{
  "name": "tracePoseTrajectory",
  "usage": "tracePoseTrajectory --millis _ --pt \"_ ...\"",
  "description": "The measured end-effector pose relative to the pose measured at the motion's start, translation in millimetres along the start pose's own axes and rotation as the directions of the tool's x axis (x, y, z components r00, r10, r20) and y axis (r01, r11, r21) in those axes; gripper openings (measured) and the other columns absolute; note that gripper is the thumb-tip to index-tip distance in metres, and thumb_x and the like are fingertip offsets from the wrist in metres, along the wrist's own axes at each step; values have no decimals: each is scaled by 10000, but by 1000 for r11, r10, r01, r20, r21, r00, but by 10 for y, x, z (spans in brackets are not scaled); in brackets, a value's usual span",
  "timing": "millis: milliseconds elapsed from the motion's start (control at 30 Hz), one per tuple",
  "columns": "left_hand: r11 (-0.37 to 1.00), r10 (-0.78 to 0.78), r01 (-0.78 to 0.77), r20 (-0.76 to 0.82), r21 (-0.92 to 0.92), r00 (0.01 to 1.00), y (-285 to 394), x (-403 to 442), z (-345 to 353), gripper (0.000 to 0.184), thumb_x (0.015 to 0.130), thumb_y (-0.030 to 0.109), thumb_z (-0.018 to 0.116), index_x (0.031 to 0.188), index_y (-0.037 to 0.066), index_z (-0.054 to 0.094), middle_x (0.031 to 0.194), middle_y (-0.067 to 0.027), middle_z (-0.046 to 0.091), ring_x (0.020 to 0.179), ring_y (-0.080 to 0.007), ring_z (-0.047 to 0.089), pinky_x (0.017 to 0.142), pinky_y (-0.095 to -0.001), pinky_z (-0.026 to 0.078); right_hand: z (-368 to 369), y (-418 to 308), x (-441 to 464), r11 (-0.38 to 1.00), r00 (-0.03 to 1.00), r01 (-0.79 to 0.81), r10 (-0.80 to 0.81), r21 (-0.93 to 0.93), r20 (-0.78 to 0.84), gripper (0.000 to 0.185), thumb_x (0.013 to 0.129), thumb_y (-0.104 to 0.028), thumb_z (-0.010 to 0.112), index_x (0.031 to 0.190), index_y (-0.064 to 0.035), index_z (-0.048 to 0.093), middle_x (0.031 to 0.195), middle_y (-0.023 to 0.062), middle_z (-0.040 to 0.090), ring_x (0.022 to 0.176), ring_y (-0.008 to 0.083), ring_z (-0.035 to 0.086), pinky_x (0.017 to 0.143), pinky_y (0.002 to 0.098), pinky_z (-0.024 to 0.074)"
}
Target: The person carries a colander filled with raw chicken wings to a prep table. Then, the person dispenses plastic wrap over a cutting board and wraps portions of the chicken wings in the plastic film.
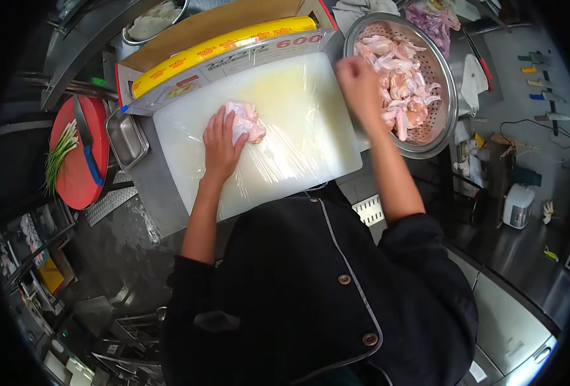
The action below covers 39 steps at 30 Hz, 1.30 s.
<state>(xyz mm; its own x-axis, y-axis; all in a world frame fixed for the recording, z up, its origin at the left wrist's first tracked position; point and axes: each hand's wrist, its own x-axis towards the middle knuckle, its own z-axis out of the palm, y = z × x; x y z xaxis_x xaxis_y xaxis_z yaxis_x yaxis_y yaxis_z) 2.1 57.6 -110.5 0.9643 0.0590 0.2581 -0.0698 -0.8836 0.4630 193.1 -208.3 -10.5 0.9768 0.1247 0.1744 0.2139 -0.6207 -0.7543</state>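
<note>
Several raw chicken pieces [245, 122] lie in a small pile on clear plastic film [278, 151], which is spread over a white cutting board [336, 141]. My left hand [222, 138] rests against the left side of this pile, fingers apart. At the board's right edge, my right hand [359, 80] is beside a perforated metal colander [435, 61] full of raw chicken pieces [397, 83]. Its fingers look curled and slightly blurred, and whatever they may hold is hidden. Behind the board stands an open box with a yellow roll [227, 46] of film.
On the left, a red round board [66, 186] bears a blue-handled knife [92, 164] and green onions [61, 154]. A small metal tray [128, 140] sits between it and the white board. A metal bowl [130, 32] is at the back left.
</note>
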Motion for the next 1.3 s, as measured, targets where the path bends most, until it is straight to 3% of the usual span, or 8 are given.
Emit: tracePoseTrajectory --millis 100,267,400,467,700,867,967,1300 --pt "998 -15 13 -37 -61 999 13 -2 23 690 896 294 617 1447 18 307 1484 -185 343 1338 -386 333 1087 -494 251 -313 776 463 888 995 5 -51 -460 -88 201 888 -186 585 979 -21 654 897 188 674 829 283 656 723 381 502" --pt "988 -75 71 -26 -136 997 74 23 -41 756 875 288 654 1463 17 264 1470 -188 359 1331 -384 342 1088 -488 256 -427 1266 677 697 975 222 -175 -682 139 240 878 -215 606 1025 -32 656 922 200 666 878 311 654 742 416 506" --pt "961 -126 124 6 -246 992 112 56 -147 802 848 286 688 1465 12 255 1462 -195 367 1315 -391 360 1084 -486 272 -804 1345 943 879 950 262 -307 -398 -53 287 897 -273 621 1044 -29 661 901 142 670 870 241 651 746 351 512" --pt "951 -130 126 5 -284 992 66 53 -162 813 840 285 695 1465 12 252 1463 -197 363 1313 -395 360 1084 -487 271 -1115 676 809 888 938 -346 318 303 139 338 922 -322 618 1065 -21 666 885 58 663 829 146 634 756 279 508" --pt "979 -133 108 -144 -171 981 256 115 -353 754 825 246 724 1421 5 332 1337 -167 488 1206 -318 484 1011 -439 378 -1209 -274 657 881 973 -160 64 446 222 338 942 -312 610 1079 -9 670 864 -5 645 777 65 592 686 229 486" --pt "271 -139 319 291 -908 947 866 290 -653 398 874 125 692 1211 -19 536 976 -36 611 822 -90 584 693 -256 488 -414 -1074 131 973 711 -26 -142 228 689 233 893 -226 675 986 -14 705 752 -21 622 681 44 537 619 218 437" --pt "113 -138 484 469 -868 873 1010 179 -586 296 914 137 643 1160 2 549 963 -51 622 771 -110 604 658 -266 495 186 -1207 -252 956 495 13 -262 294 828 231 863 -198 711 997 -11 697 752 -8 619 671 62 529 628 232 446" --pt "-401 -394 403 552 -823 735 613 -343 -469 203 952 190 584 1089 40 570 964 -63 645 762 -129 634 634 -279 509 815 -567 -745 867 498 -379 -103 323 861 390 849 -162 710 1191 -47 561 887 3 601 815 69 557 649 227 469"
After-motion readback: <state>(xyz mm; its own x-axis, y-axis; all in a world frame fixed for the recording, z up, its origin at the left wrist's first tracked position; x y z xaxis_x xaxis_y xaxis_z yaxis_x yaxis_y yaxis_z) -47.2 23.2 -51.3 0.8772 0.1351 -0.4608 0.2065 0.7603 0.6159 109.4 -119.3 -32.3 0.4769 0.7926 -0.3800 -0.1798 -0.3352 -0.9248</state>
